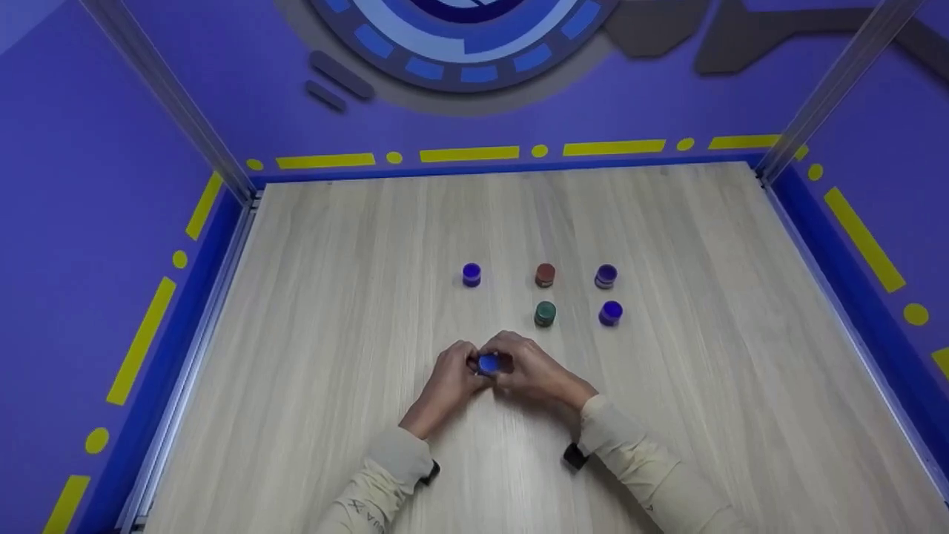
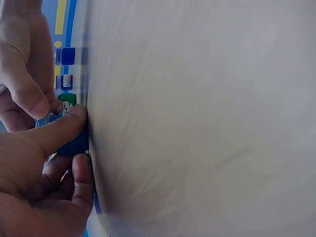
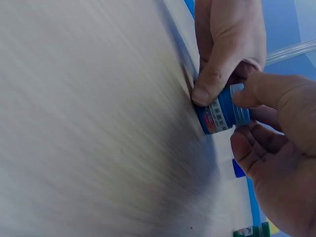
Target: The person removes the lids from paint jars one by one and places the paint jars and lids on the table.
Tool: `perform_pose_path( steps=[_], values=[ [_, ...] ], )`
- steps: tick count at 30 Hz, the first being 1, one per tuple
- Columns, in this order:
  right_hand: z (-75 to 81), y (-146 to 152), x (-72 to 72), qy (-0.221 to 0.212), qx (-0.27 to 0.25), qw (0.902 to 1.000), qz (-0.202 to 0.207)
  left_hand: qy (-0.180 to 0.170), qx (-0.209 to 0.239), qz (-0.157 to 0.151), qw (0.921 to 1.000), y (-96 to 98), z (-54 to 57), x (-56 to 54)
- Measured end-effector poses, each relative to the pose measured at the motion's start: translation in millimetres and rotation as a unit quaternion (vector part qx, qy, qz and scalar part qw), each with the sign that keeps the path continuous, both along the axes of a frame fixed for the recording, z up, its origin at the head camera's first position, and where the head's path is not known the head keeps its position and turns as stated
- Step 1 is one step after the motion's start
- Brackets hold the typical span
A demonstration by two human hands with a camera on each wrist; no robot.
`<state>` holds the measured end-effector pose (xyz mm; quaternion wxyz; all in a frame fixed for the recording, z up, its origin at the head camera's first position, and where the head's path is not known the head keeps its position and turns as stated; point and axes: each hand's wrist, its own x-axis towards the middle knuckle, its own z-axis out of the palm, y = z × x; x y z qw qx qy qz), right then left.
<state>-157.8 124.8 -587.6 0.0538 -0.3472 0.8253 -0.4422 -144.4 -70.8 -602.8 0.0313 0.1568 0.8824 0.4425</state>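
Note:
A small blue paint jar [image 1: 488,363] stands low on the table between both hands, in front of the other jars. My left hand [image 1: 456,374] grips its body, with the thumb laid along the printed label [image 3: 216,114]. At the top, the fingers and thumb of my right hand [image 1: 537,374] pinch the ridged lid [image 3: 240,103]. In the right wrist view the lid sits on the jar, and the jar's base is close to the wood surface. Part of the jar is hidden behind the fingers in the left wrist view.
Beyond the hands stand a green jar [image 1: 545,314] and a violet-blue jar [image 1: 611,313]. Farther back are a purple-blue jar [image 1: 471,274], a red-brown jar [image 1: 545,275] and a dark purple jar [image 1: 606,277]. Blue-purple walls enclose the wooden table [image 1: 334,297].

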Motion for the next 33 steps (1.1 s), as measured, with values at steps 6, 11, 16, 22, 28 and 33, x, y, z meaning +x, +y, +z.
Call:
perform_pose_path(
  steps=[6,11,16,22,28,33],
  values=[
    [6.4,5.0,-3.8,-0.034,0.001,0.9994,0.006,-0.008,-0.012,-0.007,0.9999,-0.3,3.6,2.4],
    [8.4,6.2,-3.3,-0.044,0.005,0.9990,-0.008,-0.029,-0.034,-0.005,0.9990,1.8,6.2,3.8],
    [10.8,8.7,-0.9,-0.049,0.001,0.9987,-0.017,-0.024,-0.038,-0.005,0.9990,0.6,7.0,2.8],
    [11.5,11.3,-1.0,-0.051,-0.004,0.9983,-0.028,-0.010,-0.034,0.000,0.9994,-11.1,5.6,-3.1],
    [9.4,11.6,-0.4,-0.056,0.007,0.9979,-0.031,-0.027,-0.052,0.031,0.9978,-32.2,7.4,-10.0],
    [8.6,10.7,0.8,-0.057,0.013,0.9979,-0.028,-0.042,-0.050,0.060,0.9960,-46.8,8.7,-15.3]
  ],
)
